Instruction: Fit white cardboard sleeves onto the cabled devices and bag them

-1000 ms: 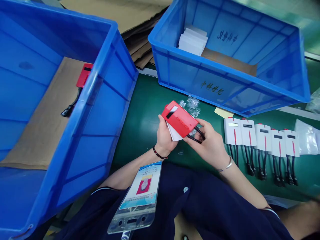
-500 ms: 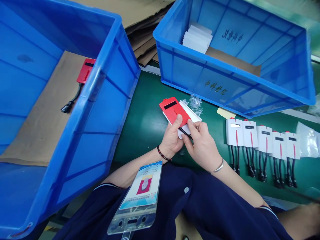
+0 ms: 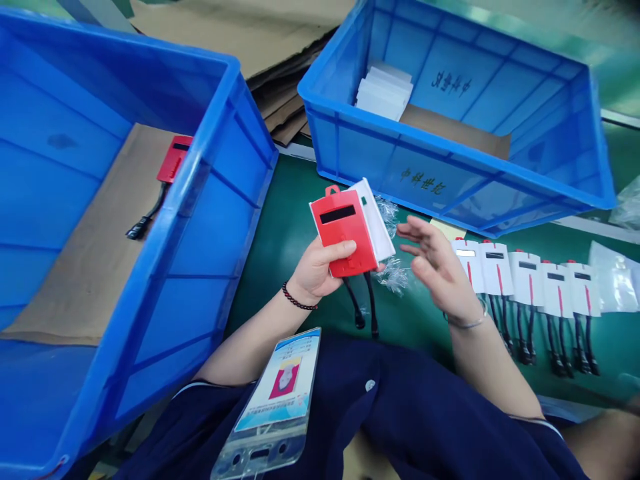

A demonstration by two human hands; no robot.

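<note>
My left hand [image 3: 316, 270] grips a red flat device [image 3: 344, 230] with a black window, held upright together with a white piece [image 3: 377, 220] behind it. Two black cables [image 3: 364, 307] hang from the device's lower edge. My right hand [image 3: 435, 267] hovers just to the right of it, fingers spread, holding nothing. A crumpled clear plastic wrap [image 3: 395, 273] lies on the green surface between the hands.
A big blue crate [image 3: 210, 173] at left holds cardboard and another red device [image 3: 173, 160] with a cable. A second blue crate [image 3: 450, 180] behind holds white pieces [image 3: 384, 97]. Several white devices [image 3: 525, 277] with black cables lie in a row at right. An ID badge [image 3: 277, 400] hangs below.
My right hand let go of the device's cables and drew back to the right, opening. My left hand raised the red device upright, and the cables now hang free.
</note>
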